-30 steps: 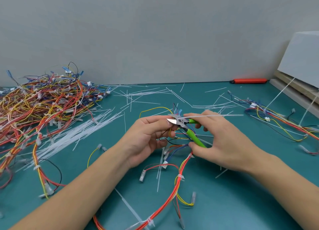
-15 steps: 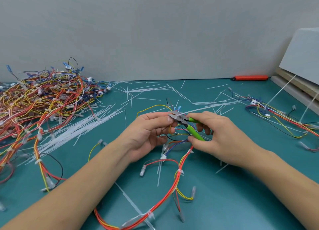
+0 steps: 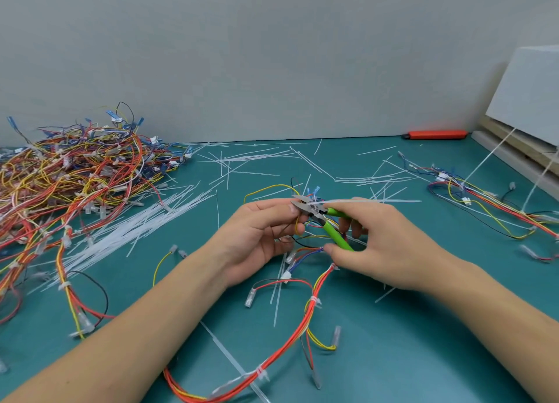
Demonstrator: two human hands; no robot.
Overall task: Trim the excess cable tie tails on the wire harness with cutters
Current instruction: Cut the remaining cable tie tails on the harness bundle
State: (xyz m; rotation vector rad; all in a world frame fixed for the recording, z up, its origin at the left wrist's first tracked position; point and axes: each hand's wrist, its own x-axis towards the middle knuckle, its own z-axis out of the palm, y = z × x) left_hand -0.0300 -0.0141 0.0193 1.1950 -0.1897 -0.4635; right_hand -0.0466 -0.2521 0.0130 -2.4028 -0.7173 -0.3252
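My right hand [image 3: 384, 245] grips green-handled cutters [image 3: 328, 224], whose metal jaws point left and stand slightly apart beside my left fingertips. My left hand [image 3: 260, 236] pinches a wire harness [image 3: 305, 321] of red, orange and yellow wires just below the jaws. A white cable tie tail [image 3: 372, 201] sticks out rightward from the jaws, over my right hand. The harness trails down toward me across the green table [image 3: 423, 357], with several white ties along it.
A big pile of harnesses [image 3: 69, 179] fills the left side. Cut white tie tails [image 3: 127, 230] lie scattered over the middle and back. Another harness [image 3: 484, 200] lies at the right. An orange-handled tool [image 3: 435, 134] rests by the wall; a white box [image 3: 526, 94] stands far right.
Both hands rose slightly and stayed together. The cutter jaws shut around half a second ago and stand slightly apart again, with the tie tail sticking out to the right.
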